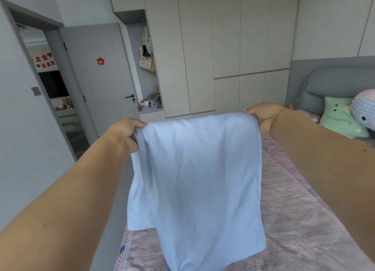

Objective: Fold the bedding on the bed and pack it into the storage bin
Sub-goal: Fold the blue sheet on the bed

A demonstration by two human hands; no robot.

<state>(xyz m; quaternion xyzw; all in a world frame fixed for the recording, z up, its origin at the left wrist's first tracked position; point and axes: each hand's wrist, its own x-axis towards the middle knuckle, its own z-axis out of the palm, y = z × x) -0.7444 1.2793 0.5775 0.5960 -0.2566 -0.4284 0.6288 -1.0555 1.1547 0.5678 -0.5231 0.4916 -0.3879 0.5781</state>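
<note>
- I saw the light-blue sheet point(198, 181) held up in the air over the bed point(294, 220), hanging as a doubled panel with soft creases; a second layer showed along its left edge and the bottom hem dropped out of view.
- Left hand point(125, 132) gripped the sheet's top-left corner, fingers curled round bunched fabric.
- Right hand point(261, 116) pinched the top-right corner between thumb and fingers; a thin red string sat on that wrist.
- Top edge was stretched nearly level between the two hands, sagging slightly in the middle.
- Bed carried a pink-and-white woven mat; the sheet hung above its near left part and blocked my view of that area.
- At the headboard point(324, 82): a green plush pillow point(341, 118) and a blue-and-white checked plush toy point(365, 110) just beside it, touching.
- Behind the sheet: pale wardrobe point(223, 47), an open niche with hanging bags point(146, 55) and small items on its shelf.
- Grey door point(101, 78) stood open, with a red flower sticker point(100, 61) on it.
- Red characters and hearts were visible through the doorway; too blurred for me to read.
</note>
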